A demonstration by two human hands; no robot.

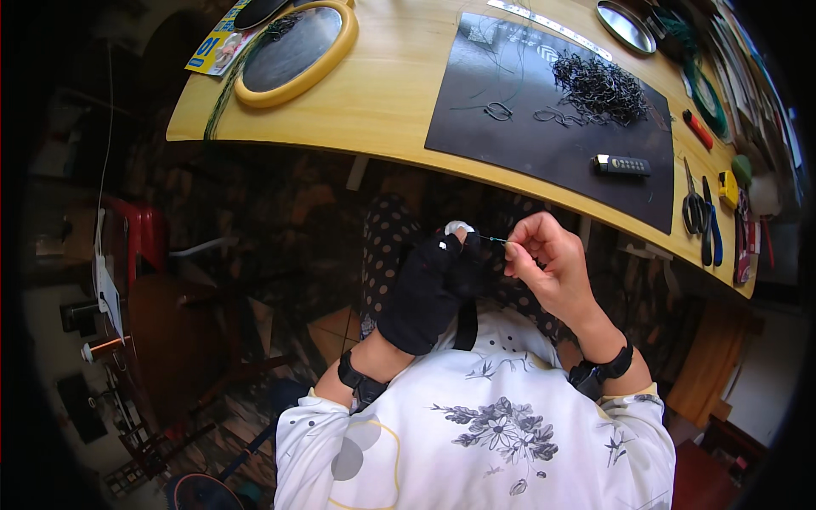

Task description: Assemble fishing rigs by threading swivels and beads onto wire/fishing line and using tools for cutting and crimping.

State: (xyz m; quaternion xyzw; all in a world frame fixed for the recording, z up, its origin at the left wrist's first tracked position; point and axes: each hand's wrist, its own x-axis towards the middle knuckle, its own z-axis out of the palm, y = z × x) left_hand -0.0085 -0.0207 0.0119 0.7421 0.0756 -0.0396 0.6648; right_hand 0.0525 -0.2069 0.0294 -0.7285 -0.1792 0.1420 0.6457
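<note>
My left hand (435, 276), in a black glove with a white wrap at one fingertip, is closed over my lap. A thin greenish thread (490, 239) comes out from its fingertips, and whatever else it grips is hidden. To its right, my right hand (548, 259) is bare and pinches the other end of the thread between thumb and forefinger. The short stretch between them looks taut. Both hands are below the table's near edge. On the dark mat (476, 132) beyond lies a heap of small black, wiry pieces (602, 89), with a few loose thread loops (498, 110) beside it.
On the wooden table (395, 93) are a yellow-rimmed oval tray (348, 38) at left and a black keypad device (621, 166) on the mat. Scissors (693, 208), pliers (715, 223), a yellow tape measure (728, 189) and a red cutter (698, 129) line the right edge.
</note>
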